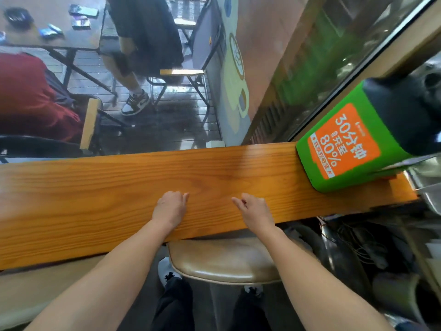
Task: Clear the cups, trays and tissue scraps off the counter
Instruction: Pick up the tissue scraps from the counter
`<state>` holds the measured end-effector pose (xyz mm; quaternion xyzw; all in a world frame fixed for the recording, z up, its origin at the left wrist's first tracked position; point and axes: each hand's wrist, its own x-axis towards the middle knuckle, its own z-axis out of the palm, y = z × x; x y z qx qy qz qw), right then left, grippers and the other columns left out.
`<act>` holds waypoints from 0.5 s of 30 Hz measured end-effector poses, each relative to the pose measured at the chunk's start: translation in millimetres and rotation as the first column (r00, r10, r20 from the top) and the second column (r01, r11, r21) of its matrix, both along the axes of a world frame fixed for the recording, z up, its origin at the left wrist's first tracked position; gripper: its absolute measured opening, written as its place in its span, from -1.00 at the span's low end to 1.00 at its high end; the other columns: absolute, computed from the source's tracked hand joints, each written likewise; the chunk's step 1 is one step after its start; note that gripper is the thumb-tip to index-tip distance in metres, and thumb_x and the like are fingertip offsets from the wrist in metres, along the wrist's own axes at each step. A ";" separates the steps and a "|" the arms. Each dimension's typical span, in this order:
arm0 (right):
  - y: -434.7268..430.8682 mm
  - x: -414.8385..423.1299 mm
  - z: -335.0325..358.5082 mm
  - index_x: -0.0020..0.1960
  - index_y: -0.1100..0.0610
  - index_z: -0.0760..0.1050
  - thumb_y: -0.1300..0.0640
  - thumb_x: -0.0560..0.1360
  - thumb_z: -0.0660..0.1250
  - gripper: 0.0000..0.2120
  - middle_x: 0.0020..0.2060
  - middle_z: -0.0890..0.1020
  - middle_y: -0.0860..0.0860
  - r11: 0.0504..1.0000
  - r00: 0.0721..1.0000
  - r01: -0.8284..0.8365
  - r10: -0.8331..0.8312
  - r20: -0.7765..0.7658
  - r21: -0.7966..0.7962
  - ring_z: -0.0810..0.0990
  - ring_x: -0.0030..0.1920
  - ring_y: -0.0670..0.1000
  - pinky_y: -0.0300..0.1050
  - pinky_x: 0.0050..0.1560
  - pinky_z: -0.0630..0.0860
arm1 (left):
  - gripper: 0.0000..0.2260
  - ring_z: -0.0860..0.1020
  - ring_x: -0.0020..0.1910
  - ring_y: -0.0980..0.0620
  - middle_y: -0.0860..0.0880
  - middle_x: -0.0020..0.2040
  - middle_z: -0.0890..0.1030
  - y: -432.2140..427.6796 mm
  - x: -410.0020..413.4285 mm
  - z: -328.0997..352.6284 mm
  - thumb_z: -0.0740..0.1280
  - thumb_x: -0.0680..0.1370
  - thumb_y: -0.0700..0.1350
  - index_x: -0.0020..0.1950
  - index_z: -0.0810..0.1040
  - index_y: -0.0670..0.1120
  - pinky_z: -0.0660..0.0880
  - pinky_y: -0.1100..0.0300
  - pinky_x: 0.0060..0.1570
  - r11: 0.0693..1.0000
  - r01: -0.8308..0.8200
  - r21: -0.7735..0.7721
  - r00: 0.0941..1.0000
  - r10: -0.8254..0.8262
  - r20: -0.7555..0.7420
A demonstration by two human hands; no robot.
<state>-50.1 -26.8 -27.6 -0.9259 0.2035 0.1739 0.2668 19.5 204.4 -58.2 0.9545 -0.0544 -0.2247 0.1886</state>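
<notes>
Both hands are down on the wooden counter [95, 187], palms facing the wood and nothing in either one. The left hand [170, 207] has its fingers loosely curled with the tips on the surface, and the right hand [256, 210] looks about the same, thumb poking out toward the left hand with a gap of bare wood between them. Can't spot any cups, trays or tissue scraps on the stretch of counter that's showing, it's just plain wood grain. At the right end there's a green power bank rental box [346, 149] with an orange label, sitting on the counter edge. Under the counter, between the arms, is a tan padded stool [226, 261]. Past the glass there's a person in dark shorts and sneakers [143, 44] sitting at a table [52, 32] with some small stuff on it.
</notes>
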 end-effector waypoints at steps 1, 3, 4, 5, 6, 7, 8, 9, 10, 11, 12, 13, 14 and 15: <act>-10.4 -6.8 9.1 -0.28 0.05 0.30 -0.18 0.61 0.18 -0.60 -0.36 0.50 0.05 1.000 0.999 -0.023 0.023 0.033 0.002 0.45 -0.33 0.10 -0.02 -0.42 0.28 | -0.66 0.56 -0.04 -0.27 -0.22 -0.02 0.60 -19.1 -3.2 9.6 0.13 0.66 0.07 -0.11 0.49 -0.14 0.48 -0.02 -0.09 0.997 0.069 -0.019 0.998 -0.069 0.006; -34.9 -23.4 26.8 -0.16 0.12 0.40 -0.10 0.61 0.23 -0.68 -0.21 0.56 0.09 0.998 0.995 -0.058 0.057 0.078 0.013 0.51 -0.18 0.13 0.04 -0.27 0.43 | -0.75 0.57 -0.04 -0.24 -0.16 -0.02 0.60 -61.8 -13.5 29.4 0.21 0.63 0.06 -0.06 0.50 -0.10 0.48 0.00 -0.15 0.976 0.215 -0.022 0.976 -0.215 0.025; -50.3 -33.4 35.4 -0.12 0.14 0.44 -0.07 0.60 0.27 -0.71 -0.17 0.57 0.11 0.998 0.994 -0.060 0.058 0.097 0.020 0.52 -0.13 0.13 0.06 -0.19 0.48 | -0.78 0.58 -0.02 -0.22 -0.13 -0.01 0.61 -85.6 -20.3 38.6 0.25 0.61 0.07 -0.03 0.54 -0.07 0.48 0.01 -0.16 0.961 0.278 -0.002 0.960 -0.278 0.044; -68.3 -45.2 43.0 -0.11 0.15 0.46 -0.04 0.58 0.31 -0.74 -0.15 0.59 0.12 0.998 0.991 -0.047 0.043 0.125 0.030 0.53 -0.11 0.13 0.05 -0.14 0.49 | -0.79 0.59 -0.01 -0.21 -0.11 -0.01 0.61 -111.2 -27.8 47.1 0.29 0.59 0.08 -0.02 0.57 -0.05 0.48 0.03 -0.17 0.941 0.339 0.022 0.938 -0.339 0.069; -88.1 -59.3 50.1 -0.11 0.15 0.49 -0.01 0.55 0.35 -0.77 -0.15 0.61 0.12 0.999 0.988 -0.019 0.011 0.156 0.047 0.54 -0.10 0.12 0.03 -0.13 0.49 | -0.80 0.60 -0.01 -0.19 -0.10 -0.01 0.62 -138.9 -36.7 55.9 0.33 0.57 0.09 -0.03 0.58 -0.03 0.47 0.05 -0.19 0.917 0.396 0.045 0.913 -0.399 0.086; -109.3 -76.1 56.4 -0.12 0.14 0.51 0.02 0.52 0.39 -0.80 -0.16 0.62 0.11 0.998 0.983 0.020 -0.031 0.183 0.067 0.55 -0.11 0.11 0.00 -0.12 0.48 | -0.80 0.60 -0.02 -0.17 -0.10 -0.02 0.63 -168.1 -47.7 64.0 0.36 0.55 0.10 -0.06 0.58 -0.02 0.46 0.07 -0.20 0.897 0.439 0.056 0.892 -0.443 0.094; -132.8 -94.3 61.2 -0.13 0.13 0.52 0.04 0.49 0.42 -0.83 -0.17 0.63 0.10 0.995 0.976 0.062 -0.077 0.204 0.081 0.56 -0.11 0.10 -0.02 -0.12 0.47 | -0.81 0.60 -0.02 -0.17 -0.09 -0.03 0.64 -199.4 -60.0 71.9 0.39 0.52 0.10 -0.09 0.58 -0.01 0.46 0.08 -0.20 0.885 0.463 0.050 0.880 -0.466 0.094; -157.9 -113.5 64.4 -0.14 0.11 0.53 0.06 0.45 0.44 -0.86 -0.18 0.64 0.09 0.990 0.968 0.102 -0.120 0.218 0.093 0.57 -0.12 0.09 -0.03 -0.12 0.48 | -0.82 0.60 -0.03 -0.17 -0.09 -0.04 0.64 -231.0 -73.8 79.1 0.42 0.49 0.08 -0.12 0.57 -0.01 0.46 0.09 -0.20 0.878 0.478 0.032 0.873 -0.479 0.090; -182.9 -134.2 65.8 -0.15 0.09 0.53 0.07 0.43 0.45 -0.87 -0.20 0.63 0.07 0.984 0.962 0.139 -0.160 0.220 0.111 0.57 -0.14 0.09 -0.03 -0.12 0.49 | -0.83 0.60 -0.03 -0.18 -0.09 -0.04 0.64 -261.7 -90.2 85.1 0.45 0.47 0.06 -0.13 0.57 -0.01 0.46 0.09 -0.20 0.875 0.484 0.009 0.872 -0.484 0.074; -207.8 -154.8 66.2 -0.17 0.07 0.51 0.09 0.40 0.45 -0.88 -0.22 0.62 0.06 0.977 0.957 0.173 -0.197 0.213 0.126 0.57 -0.16 0.08 -0.03 -0.14 0.49 | -0.85 0.60 -0.04 -0.18 -0.10 -0.04 0.64 -291.7 -107.4 89.1 0.46 0.45 0.03 -0.13 0.58 -0.02 0.46 0.09 -0.20 0.874 0.485 -0.015 0.873 -0.484 0.057; -232.0 -174.8 66.1 -0.20 0.04 0.49 0.10 0.39 0.45 -0.87 -0.25 0.60 0.04 0.967 0.950 0.213 -0.238 0.201 0.139 0.56 -0.18 0.07 -0.05 -0.17 0.47 | -0.86 0.61 -0.05 -0.19 -0.10 -0.05 0.64 -320.3 -124.7 91.9 0.46 0.44 0.01 -0.12 0.58 -0.01 0.46 0.10 -0.22 0.875 0.483 -0.033 0.875 -0.481 0.044; -255.1 -195.4 64.8 -0.21 0.02 0.47 0.11 0.38 0.45 -0.86 -0.27 0.58 0.02 0.956 0.942 0.253 -0.278 0.186 0.151 0.55 -0.21 0.06 -0.08 -0.22 0.44 | -0.88 0.61 -0.06 -0.19 -0.10 -0.07 0.63 -347.3 -143.4 92.8 0.45 0.43 -0.01 -0.12 0.58 -0.01 0.45 0.11 -0.24 0.872 0.487 -0.048 0.873 -0.486 0.039; -277.2 -215.1 61.7 -0.22 0.02 0.46 0.12 0.37 0.44 -0.85 -0.28 0.57 0.01 0.943 0.933 0.292 -0.318 0.168 0.161 0.53 -0.23 0.04 -0.10 -0.25 0.40 | -0.90 0.60 -0.07 -0.20 -0.09 -0.10 0.61 -373.2 -162.7 91.6 0.43 0.42 -0.04 -0.13 0.57 0.00 0.43 0.11 -0.26 0.866 0.497 -0.062 0.868 -0.496 0.036; -297.2 -232.9 57.7 -0.22 0.04 0.46 0.14 0.36 0.43 -0.87 -0.28 0.57 0.01 0.929 0.921 0.331 -0.356 0.157 0.169 0.53 -0.23 0.04 -0.11 -0.26 0.38 | -0.92 0.59 -0.08 -0.21 -0.07 -0.14 0.58 -396.8 -180.5 89.5 0.41 0.42 -0.06 -0.13 0.55 0.01 0.43 0.11 -0.26 0.854 0.515 -0.080 0.857 -0.513 0.036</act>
